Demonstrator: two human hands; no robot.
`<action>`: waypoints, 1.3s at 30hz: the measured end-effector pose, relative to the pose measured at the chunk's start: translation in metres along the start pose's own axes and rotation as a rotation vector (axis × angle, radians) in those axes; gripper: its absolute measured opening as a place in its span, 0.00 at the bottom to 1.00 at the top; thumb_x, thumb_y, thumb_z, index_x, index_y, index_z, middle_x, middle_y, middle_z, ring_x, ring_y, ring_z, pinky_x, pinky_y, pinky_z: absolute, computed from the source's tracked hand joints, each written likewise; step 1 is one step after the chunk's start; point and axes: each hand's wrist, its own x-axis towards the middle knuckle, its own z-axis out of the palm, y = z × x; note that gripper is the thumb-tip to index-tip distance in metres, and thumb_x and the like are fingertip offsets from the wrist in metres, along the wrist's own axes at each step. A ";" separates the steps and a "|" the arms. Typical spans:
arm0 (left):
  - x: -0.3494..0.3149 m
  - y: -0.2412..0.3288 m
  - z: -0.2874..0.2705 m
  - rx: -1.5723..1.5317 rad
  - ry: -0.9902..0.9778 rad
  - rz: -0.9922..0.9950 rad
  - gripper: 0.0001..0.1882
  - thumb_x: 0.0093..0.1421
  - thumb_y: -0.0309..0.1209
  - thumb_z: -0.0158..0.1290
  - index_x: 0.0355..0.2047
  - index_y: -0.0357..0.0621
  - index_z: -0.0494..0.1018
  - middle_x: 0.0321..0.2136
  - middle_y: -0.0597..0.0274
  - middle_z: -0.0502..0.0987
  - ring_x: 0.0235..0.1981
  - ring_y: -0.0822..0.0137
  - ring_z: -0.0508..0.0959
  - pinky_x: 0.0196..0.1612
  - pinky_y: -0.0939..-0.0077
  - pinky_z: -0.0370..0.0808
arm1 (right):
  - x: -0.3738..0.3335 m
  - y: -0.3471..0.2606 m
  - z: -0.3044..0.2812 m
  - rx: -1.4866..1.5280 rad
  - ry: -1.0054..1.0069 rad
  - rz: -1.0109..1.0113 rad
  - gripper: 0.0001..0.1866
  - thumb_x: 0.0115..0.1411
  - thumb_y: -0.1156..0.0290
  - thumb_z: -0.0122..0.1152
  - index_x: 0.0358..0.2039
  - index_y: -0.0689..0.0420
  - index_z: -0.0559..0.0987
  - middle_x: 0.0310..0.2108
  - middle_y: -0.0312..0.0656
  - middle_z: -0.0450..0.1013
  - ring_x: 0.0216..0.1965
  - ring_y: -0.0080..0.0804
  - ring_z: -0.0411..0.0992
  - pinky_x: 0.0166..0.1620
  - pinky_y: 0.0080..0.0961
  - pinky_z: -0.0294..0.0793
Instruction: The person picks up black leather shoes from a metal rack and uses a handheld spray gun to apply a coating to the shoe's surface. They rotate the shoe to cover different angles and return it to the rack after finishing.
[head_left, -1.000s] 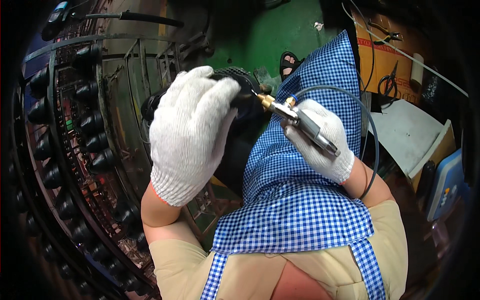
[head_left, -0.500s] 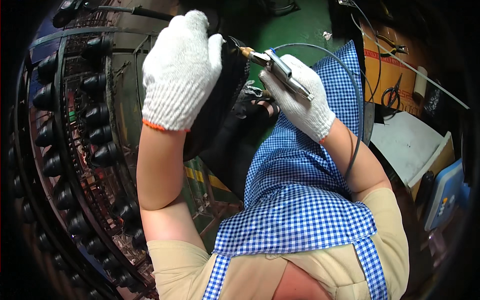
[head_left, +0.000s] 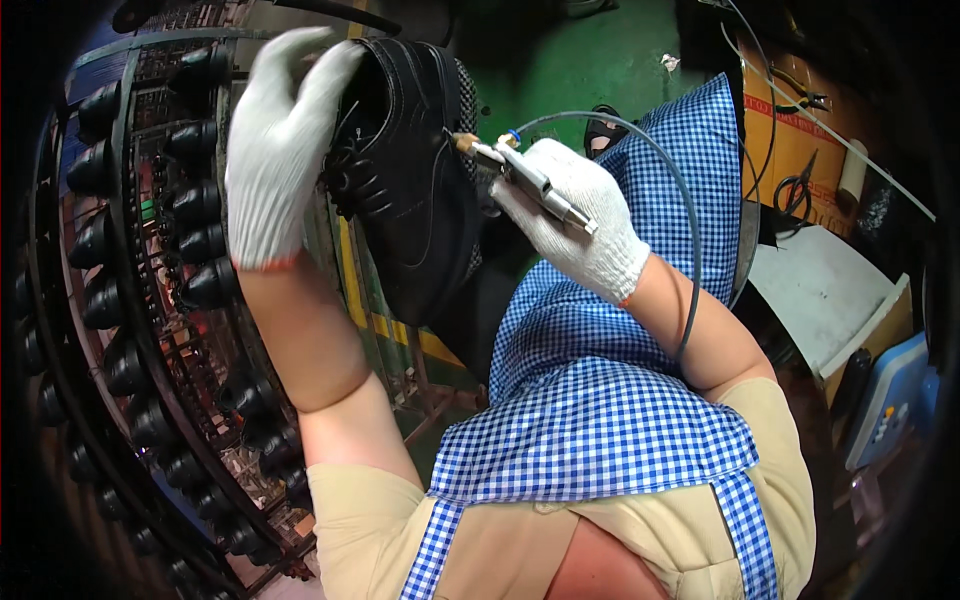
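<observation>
A black lace-up shoe (head_left: 410,200) stands out ahead of me, its toe toward me and its textured sole facing right. Beside its opening is my left hand (head_left: 275,150), in a white knitted glove with an orange cuff. The thumb and fingers are spread apart, and the thumb lies by the collar edge; whether it touches is unclear. My right hand (head_left: 590,215), gloved likewise, grips a small metal spray gun (head_left: 535,185) with a brass nozzle and a hose. Its tip points at the shoe's side near the sole. What supports the shoe is hidden.
Racks of black shoes (head_left: 120,270) fill the left side. A grey hose (head_left: 670,160) loops from the gun past my right forearm. At right are a cardboard box (head_left: 780,140) with pliers and scissors (head_left: 797,195), a white sheet (head_left: 815,285) and a blue-and-white case (head_left: 890,400).
My left hand has moved left off the shoe, with its fingers spread. More of the shoe now shows, laces and opening included. The spray gun has shifted slightly left and down.
</observation>
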 end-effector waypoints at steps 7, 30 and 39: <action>-0.164 -0.045 -0.011 -0.435 0.166 -0.477 0.17 0.72 0.28 0.52 0.59 0.38 0.71 0.43 0.65 0.76 0.42 0.73 0.75 0.52 0.73 0.74 | -0.025 -0.008 -0.017 -0.012 -0.191 -0.002 0.10 0.63 0.64 0.68 0.41 0.55 0.84 0.30 0.45 0.76 0.30 0.44 0.78 0.34 0.35 0.79; -0.123 0.035 0.023 0.255 -0.341 0.509 0.20 0.38 0.25 0.73 0.35 0.48 0.82 0.36 0.61 0.80 0.51 0.50 0.80 0.61 0.48 0.75 | -0.074 -0.036 -0.094 -0.018 -0.294 0.052 0.09 0.55 0.70 0.74 0.33 0.57 0.82 0.29 0.43 0.75 0.29 0.42 0.76 0.33 0.33 0.78; -0.072 0.045 0.051 0.168 -0.326 0.447 0.20 0.45 0.26 0.72 0.38 0.44 0.78 0.40 0.55 0.79 0.54 0.47 0.79 0.56 0.55 0.76 | -0.058 -0.024 -0.096 -0.123 -0.113 0.029 0.08 0.56 0.71 0.73 0.33 0.58 0.82 0.29 0.44 0.75 0.29 0.41 0.77 0.33 0.33 0.78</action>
